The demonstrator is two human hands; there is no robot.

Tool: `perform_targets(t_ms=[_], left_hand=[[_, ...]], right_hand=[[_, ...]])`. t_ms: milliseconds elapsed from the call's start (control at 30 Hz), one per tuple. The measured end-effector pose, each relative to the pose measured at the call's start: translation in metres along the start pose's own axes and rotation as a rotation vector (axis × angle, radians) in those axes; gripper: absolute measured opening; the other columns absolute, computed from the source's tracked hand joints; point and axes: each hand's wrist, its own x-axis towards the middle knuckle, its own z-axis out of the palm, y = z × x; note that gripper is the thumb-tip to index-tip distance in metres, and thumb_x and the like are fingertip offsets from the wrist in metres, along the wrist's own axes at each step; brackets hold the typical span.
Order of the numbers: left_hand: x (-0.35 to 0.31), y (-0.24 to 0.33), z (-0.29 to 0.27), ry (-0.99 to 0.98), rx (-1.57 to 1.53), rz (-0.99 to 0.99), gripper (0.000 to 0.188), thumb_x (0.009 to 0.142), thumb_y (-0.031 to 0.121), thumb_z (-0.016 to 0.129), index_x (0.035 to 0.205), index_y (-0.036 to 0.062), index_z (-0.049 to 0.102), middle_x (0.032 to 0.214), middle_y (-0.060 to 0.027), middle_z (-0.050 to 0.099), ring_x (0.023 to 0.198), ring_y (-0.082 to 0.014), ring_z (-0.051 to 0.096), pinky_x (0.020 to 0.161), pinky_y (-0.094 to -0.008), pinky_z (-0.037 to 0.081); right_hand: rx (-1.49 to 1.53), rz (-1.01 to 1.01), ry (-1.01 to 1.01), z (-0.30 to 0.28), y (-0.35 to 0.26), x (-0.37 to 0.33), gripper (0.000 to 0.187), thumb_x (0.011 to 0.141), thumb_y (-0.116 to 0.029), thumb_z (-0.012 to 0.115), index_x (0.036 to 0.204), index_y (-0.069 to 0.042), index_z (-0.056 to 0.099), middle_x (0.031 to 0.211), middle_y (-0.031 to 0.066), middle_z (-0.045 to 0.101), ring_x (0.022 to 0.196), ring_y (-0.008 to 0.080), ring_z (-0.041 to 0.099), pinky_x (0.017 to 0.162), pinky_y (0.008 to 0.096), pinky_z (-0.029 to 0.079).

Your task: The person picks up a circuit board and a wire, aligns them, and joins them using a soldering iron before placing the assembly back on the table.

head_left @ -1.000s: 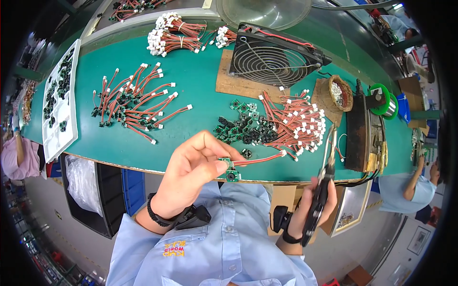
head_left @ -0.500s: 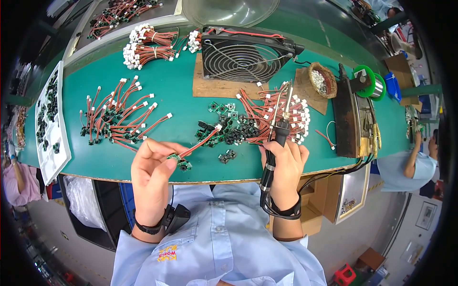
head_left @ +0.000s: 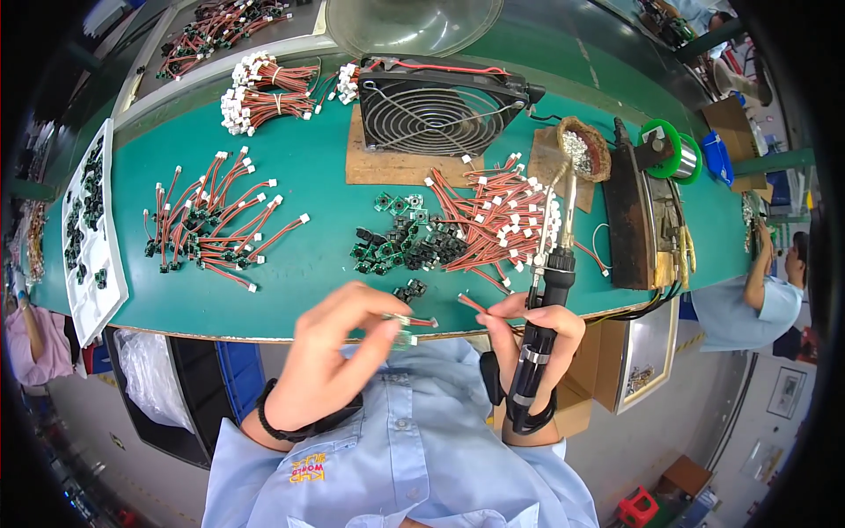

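Note:
Close to the bench's front edge, my left hand (head_left: 330, 361) pinches a small green circuit board (head_left: 405, 338), slightly blurred. A short red wire piece (head_left: 421, 321) shows beside the board; whether it is joined cannot be told. My right hand (head_left: 537, 339) keeps a black-handled soldering iron (head_left: 554, 282) upright, its tip pointing away from me. Between the same hand's thumb and forefinger is a red-and-black wire lead (head_left: 472, 304), its free end toward the board. Beyond the hands lie loose circuit boards (head_left: 378, 251) and a heap of wire leads with white connectors (head_left: 497, 211).
Wired boards (head_left: 207, 224) lie at left, beside a white tray (head_left: 110, 295) of boards. Behind stand a black fan (head_left: 436, 114) and bundled leads (head_left: 273, 106). At right are a bowl (head_left: 600, 163), an iron stand (head_left: 629, 229) and a green solder spool (head_left: 660, 132).
My left hand has moved right and nearer me with the board. My right hand has come lower, turned the iron more upright and now pinches a wire lead.

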Motion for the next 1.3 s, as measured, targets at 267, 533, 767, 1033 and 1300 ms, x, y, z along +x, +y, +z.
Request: perform_targets(t_ms=[267, 533, 767, 1033, 1300], left_hand=[[0.008, 0.003, 0.006, -0.169, -0.206, -0.049, 0.013, 0.08, 0.004, 0.062, 0.092, -0.0002, 0.06, 0.084, -0.0084, 0.055, 0.071, -0.0149, 0.053, 0.064, -0.0263, 0.044], [0.011, 0.014, 0.002, -0.012, 0.701, 0.572, 0.025, 0.064, 0.014, 0.074, 0.086, 0.0069, 0.063, 0.077, -0.0047, 0.055, 0.066, -0.0194, 0.054, 0.063, -0.0305, 0.041], [0.008, 0.012, 0.009, 0.018, 0.895, 0.655, 0.025, 0.061, 0.014, 0.073, 0.083, 0.0095, 0.063, 0.075, -0.0015, 0.055, 0.062, -0.016, 0.051, 0.064, -0.0328, 0.038], [0.013, 0.014, 0.008, -0.127, 0.764, 0.545, 0.021, 0.061, 0.01, 0.07, 0.079, 0.0086, 0.061, 0.072, -0.0027, 0.052, 0.059, -0.0181, 0.05, 0.064, -0.0321, 0.039], [0.012, 0.018, 0.01, -0.15, 0.742, 0.512, 0.019, 0.061, 0.007, 0.069, 0.077, 0.0068, 0.06, 0.071, -0.0039, 0.051, 0.059, -0.02, 0.049, 0.063, -0.0321, 0.038]], right_hand=[[0.113, -0.041, -0.266, 0.001, -0.02, 0.006, 0.045, 0.074, 0.009, 0.067, 0.102, -0.008, 0.037, 0.082, 0.0164, 0.059, 0.073, 0.0213, 0.062, 0.064, 0.0324, 0.052], [0.121, 0.059, -0.314, -0.008, -0.021, 0.004, 0.041, 0.077, 0.008, 0.064, 0.104, -0.004, 0.037, 0.083, 0.0183, 0.059, 0.077, 0.0219, 0.063, 0.069, 0.0336, 0.056], [0.177, 0.13, -0.303, -0.012, -0.024, 0.006, 0.04, 0.075, 0.008, 0.066, 0.103, -0.004, 0.04, 0.084, 0.0184, 0.061, 0.079, 0.0218, 0.064, 0.066, 0.0319, 0.055], [-0.181, -0.249, -0.396, -0.016, -0.025, 0.016, 0.035, 0.069, 0.001, 0.069, 0.1, -0.006, 0.054, 0.084, 0.0117, 0.063, 0.073, 0.0226, 0.063, 0.062, 0.0296, 0.05], [0.006, -0.051, -0.327, -0.007, -0.031, 0.003, 0.034, 0.07, -0.004, 0.063, 0.103, -0.006, 0.056, 0.087, 0.0107, 0.062, 0.068, 0.0238, 0.06, 0.06, 0.0307, 0.048]])
